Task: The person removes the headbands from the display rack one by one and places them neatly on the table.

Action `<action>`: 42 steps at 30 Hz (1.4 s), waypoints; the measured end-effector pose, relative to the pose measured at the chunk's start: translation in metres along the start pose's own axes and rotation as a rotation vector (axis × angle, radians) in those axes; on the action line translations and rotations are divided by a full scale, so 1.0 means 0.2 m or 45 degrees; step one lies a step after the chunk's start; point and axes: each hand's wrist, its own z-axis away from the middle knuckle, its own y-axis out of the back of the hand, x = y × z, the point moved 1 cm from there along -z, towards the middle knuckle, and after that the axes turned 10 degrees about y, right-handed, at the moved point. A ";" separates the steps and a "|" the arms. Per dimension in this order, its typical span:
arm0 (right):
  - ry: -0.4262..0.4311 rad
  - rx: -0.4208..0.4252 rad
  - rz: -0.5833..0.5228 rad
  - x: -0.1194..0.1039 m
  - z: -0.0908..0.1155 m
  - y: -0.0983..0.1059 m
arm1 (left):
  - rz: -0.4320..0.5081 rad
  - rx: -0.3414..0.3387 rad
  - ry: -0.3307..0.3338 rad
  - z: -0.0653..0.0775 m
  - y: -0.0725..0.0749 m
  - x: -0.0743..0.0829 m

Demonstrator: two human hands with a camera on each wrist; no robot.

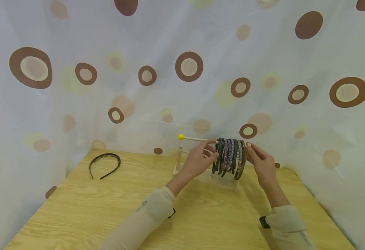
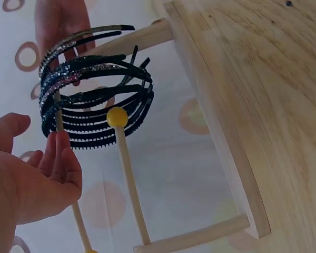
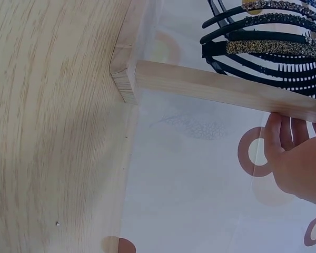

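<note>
A wooden headband stand point(image 2: 224, 142) has thin rods tipped with yellow balls. Several headbands point(image 1: 229, 156), some glittery and some black with teeth, hang in a bunch on its upper rod point(image 1: 195, 139). At the bunch's left end is my left hand point(image 1: 198, 160); in the left wrist view its fingertips point(image 2: 58, 139) are right at the rod, the thumb held apart. My right hand point(image 1: 262, 166) pinches the top of the stand's right upright point(image 3: 216, 87), beside a gold glitter headband point(image 3: 274, 47). Its thumb is hidden in the right wrist view.
A black toothed headband point(image 1: 105, 155) lies alone at the table's back left. The wooden table point(image 1: 107, 208) meets a dotted curtain point(image 1: 157, 41) at the back and sides. A lower rod's yellow ball point(image 2: 117, 117) sticks out beside the bunch.
</note>
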 end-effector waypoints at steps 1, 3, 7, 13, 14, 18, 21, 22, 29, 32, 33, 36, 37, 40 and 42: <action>0.005 0.003 0.001 0.00 0.00 0.00 | 0.008 0.016 0.011 0.00 -0.01 0.01; 0.006 0.013 0.013 0.00 0.00 0.00 | 0.019 0.045 0.043 -0.01 -0.04 0.02; 0.001 0.014 0.009 0.02 0.00 0.00 | 0.046 0.083 0.138 -0.01 -0.10 0.03; 0.004 -0.005 0.024 0.04 -0.01 0.01 | 0.065 0.131 0.196 0.00 -0.15 0.06; 0.002 -0.007 0.034 0.04 -0.02 0.01 | 0.060 0.135 0.195 0.00 -0.15 0.06; -0.006 -0.010 0.066 0.05 -0.03 0.01 | 0.040 0.135 0.190 0.00 -0.16 0.07; -0.006 -0.015 0.076 0.01 -0.02 0.00 | 0.036 0.126 0.178 0.00 -0.15 0.07; -0.003 -0.015 0.079 0.01 -0.02 0.00 | 0.033 0.125 0.176 0.00 -0.15 0.07; 0.000 -0.002 0.049 0.05 -0.04 0.01 | 0.020 0.134 0.178 -0.01 -0.13 0.07; -0.002 -0.005 0.031 0.05 -0.04 0.01 | 0.027 0.157 0.179 -0.01 -0.12 0.08; -0.002 -0.006 0.028 0.05 -0.04 0.02 | 0.030 0.164 0.179 -0.01 -0.12 0.08; -0.004 -0.009 0.026 0.04 -0.04 0.02 | 0.034 0.177 0.180 -0.01 -0.10 0.09; -0.006 -0.009 0.026 0.04 -0.04 0.02 | 0.034 0.180 0.180 -0.01 -0.10 0.09; -0.020 -0.009 0.036 0.04 -0.04 0.02 | 0.041 0.189 0.182 0.00 -0.08 0.11; -0.024 -0.008 0.042 0.05 -0.04 0.02 | 0.050 0.197 0.176 0.00 -0.07 0.13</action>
